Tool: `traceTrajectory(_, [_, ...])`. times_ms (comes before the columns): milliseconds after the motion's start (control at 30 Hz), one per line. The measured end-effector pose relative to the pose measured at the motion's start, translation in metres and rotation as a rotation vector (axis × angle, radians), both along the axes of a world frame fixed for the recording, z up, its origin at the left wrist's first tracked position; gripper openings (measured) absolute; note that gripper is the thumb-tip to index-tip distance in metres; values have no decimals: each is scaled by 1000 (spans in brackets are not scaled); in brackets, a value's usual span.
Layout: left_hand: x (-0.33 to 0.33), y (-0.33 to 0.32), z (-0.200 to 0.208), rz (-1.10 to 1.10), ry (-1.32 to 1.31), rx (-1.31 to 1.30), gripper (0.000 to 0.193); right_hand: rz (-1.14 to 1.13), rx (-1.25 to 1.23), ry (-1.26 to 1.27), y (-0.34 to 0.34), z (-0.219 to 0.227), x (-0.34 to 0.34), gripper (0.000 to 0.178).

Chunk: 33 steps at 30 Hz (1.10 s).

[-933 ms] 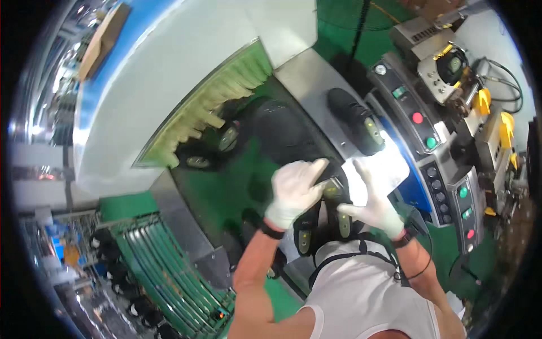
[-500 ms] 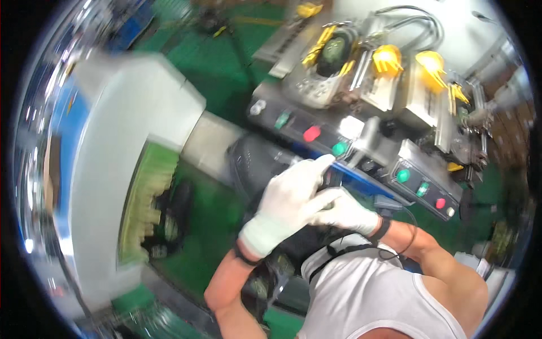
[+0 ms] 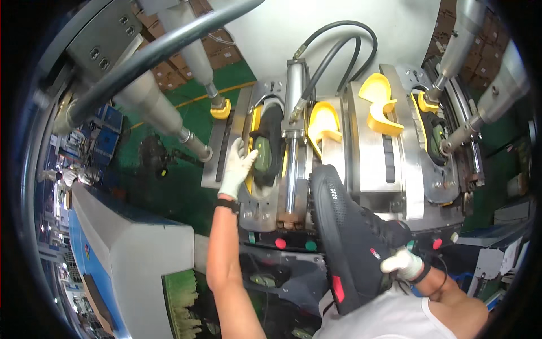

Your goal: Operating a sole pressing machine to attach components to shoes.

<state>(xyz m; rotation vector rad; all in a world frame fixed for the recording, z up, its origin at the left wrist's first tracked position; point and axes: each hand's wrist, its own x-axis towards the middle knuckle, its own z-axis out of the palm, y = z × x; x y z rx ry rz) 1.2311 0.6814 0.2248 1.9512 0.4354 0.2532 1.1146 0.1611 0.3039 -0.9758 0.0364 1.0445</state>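
Note:
My right hand (image 3: pixel 403 264), in a white glove, grips a black shoe (image 3: pixel 361 248) at its ankle opening. The shoe is tilted, toe pointing away from me, with its dark sole and a red patch near the heel turned to the left. My left hand (image 3: pixel 237 169), also gloved, is held out with fingers apart over the left station of a metal press machine. Just beside those fingers lies a black shoe upper with a green last (image 3: pixel 263 153) in it, set between yellow pads. Whether the fingertips touch it I cannot tell.
Yellow curved pads (image 3: pixel 324 121) sit in the middle of the machine, beside a steel cylinder (image 3: pixel 292 164) with black hoses. Another shoe (image 3: pixel 436 135) stands in the right station. Metal arms (image 3: pixel 169 124) hang overhead. Buttons (image 3: pixel 280 243) line the front edge. A green brush (image 3: pixel 182 299) is lower left.
My hands, together before, are now apart. The left has reached forward to the machine's left station; the right holds the black shoe up. The view has swung toward the machine.

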Motion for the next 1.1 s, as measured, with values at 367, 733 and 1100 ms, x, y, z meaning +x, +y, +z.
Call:
traceTrajectory(367, [82, -15, -21, 71, -98, 387, 36, -279, -123, 19, -17, -27, -27, 92])
traceTrajectory(733, [-178, -89, 129, 97, -905, 190, 27, -354, -299, -390, 74, 32, -22, 58])
traceTrajectory(1100, [-491, -191, 49, 593, -334, 43, 27, 27, -305, -489, 358, 1, 174, 32])
